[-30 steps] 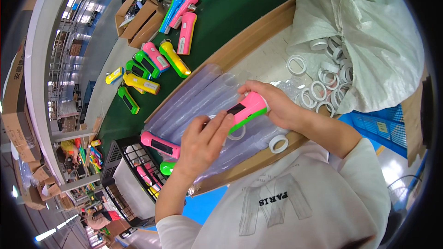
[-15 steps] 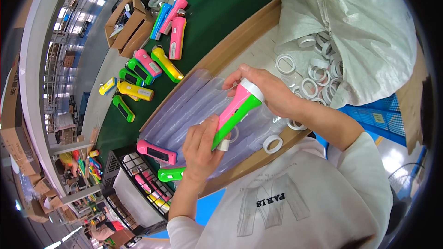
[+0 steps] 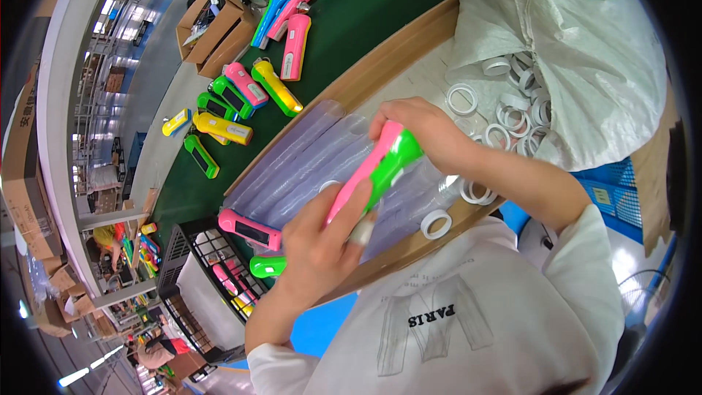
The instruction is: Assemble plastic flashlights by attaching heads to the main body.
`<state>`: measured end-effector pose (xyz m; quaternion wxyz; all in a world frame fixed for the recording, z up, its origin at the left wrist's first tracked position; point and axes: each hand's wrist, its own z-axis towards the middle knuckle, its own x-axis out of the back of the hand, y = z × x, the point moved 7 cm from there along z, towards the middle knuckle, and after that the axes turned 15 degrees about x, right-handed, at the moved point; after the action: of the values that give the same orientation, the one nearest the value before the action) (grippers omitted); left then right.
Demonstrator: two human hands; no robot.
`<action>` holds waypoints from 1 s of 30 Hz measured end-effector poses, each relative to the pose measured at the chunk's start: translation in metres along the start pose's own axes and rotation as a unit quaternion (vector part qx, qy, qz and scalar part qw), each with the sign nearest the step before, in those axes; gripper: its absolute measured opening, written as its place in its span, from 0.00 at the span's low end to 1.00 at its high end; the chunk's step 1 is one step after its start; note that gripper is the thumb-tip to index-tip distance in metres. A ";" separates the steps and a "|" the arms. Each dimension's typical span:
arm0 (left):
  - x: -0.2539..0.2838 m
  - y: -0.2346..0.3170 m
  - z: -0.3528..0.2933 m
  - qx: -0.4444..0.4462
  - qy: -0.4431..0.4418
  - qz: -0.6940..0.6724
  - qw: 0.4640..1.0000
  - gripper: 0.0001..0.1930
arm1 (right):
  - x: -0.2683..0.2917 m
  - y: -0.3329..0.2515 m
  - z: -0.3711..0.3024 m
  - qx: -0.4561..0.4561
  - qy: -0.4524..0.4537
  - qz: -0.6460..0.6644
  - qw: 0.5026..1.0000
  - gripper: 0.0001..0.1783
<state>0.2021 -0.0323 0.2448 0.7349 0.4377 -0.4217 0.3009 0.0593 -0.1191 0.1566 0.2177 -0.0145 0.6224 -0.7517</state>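
Note:
A pink and green flashlight (image 3: 369,175) slants across the middle, its wide head toward my right hand. My left hand (image 3: 318,245) is wrapped round its narrow handle end; something white shows on or by one finger, blurred. Curled over the head end, my right hand (image 3: 428,135) grips it from above and hides its rim. Beneath both hands lie clear purplish plastic tubes or lenses in rows (image 3: 292,150). Loose white rings (image 3: 462,99) are heaped to the right of my right hand, and a single white ring (image 3: 436,224) lies nearer me.
Several coloured flashlights (image 3: 234,95) lie on the green belt (image 3: 344,51) beyond the cardboard rim. A white woven sack (image 3: 556,51) spills rings at right. At left stand a black basket (image 3: 194,238) and, farther off, an open carton (image 3: 216,25). A pink flashlight (image 3: 248,229) rests near the basket.
The flashlight has turned in my hands and is blurred. My right hand has closed over its head, and the white ring seen there before is now out of sight.

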 end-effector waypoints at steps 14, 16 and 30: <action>-0.135 -0.055 -0.052 0.401 -0.249 -0.836 0.279 0.30 | 0.002 0.017 -0.008 0.004 0.079 0.285 0.955 0.28; -0.126 -0.063 -0.042 0.394 -0.221 -0.694 0.561 0.31 | 0.007 0.017 -0.011 0.011 0.092 0.245 0.965 0.26; -0.123 -0.021 -0.026 0.367 -0.222 -0.515 0.743 0.24 | 0.002 0.011 -0.018 0.047 0.102 0.360 0.926 0.19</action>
<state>0.1715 -0.0266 0.1215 0.4466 0.8782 -0.1407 -0.0973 0.0555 -0.1045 0.1415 0.4098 0.2976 0.5681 -0.6487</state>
